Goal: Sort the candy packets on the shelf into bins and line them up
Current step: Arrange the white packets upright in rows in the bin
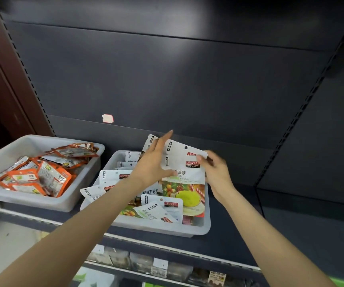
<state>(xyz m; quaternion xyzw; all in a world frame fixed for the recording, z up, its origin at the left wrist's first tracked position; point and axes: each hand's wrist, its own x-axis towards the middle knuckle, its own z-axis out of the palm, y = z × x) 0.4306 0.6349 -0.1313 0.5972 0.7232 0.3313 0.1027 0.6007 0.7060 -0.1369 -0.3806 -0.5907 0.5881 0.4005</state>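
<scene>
Squaring the white packets (184,179) upright at the bin's (207,224) three o'clock wall, I keep my left hand (152,164) flat-fingered against them while my right hand (215,168) pinches their edge.

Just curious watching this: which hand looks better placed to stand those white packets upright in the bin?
Probably the right hand: it pinches the white packets at their edge, over the right bin. The left hand only steadies them.
</scene>
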